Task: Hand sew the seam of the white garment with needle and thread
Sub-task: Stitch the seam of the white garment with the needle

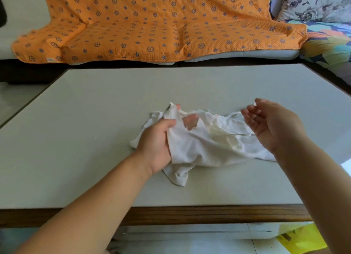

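Head view, seated sewing position. The white garment (205, 145) lies crumpled on the pale top of the table (95, 120) and serves as the reference for everything else. The left hand (157, 141) is at the garment's left end: its fingers are curled into the cloth and grip a raised fold, with fingertips showing through an opening in the fabric. The right hand (269, 120) is held above the garment's right end, palm turned towards the garment. Its thumb and forefinger are pressed together on a fine needle (262, 94), which points up and away from the garment, and the other fingers are loosely bent. The thread is too fine to make out (the needle itself shows only as a faint line). Both forearms reach in from the near side of the garment.

Beyond the garment, past the far table edge, an orange blanket (152, 25) with a blue star pattern covers a seat. A floral cushion (313, 4) lies beyond the garment and to its right. A yellow bag (302, 238) sits on the floor nearer than the garment, to the right, below the table's wooden edge.
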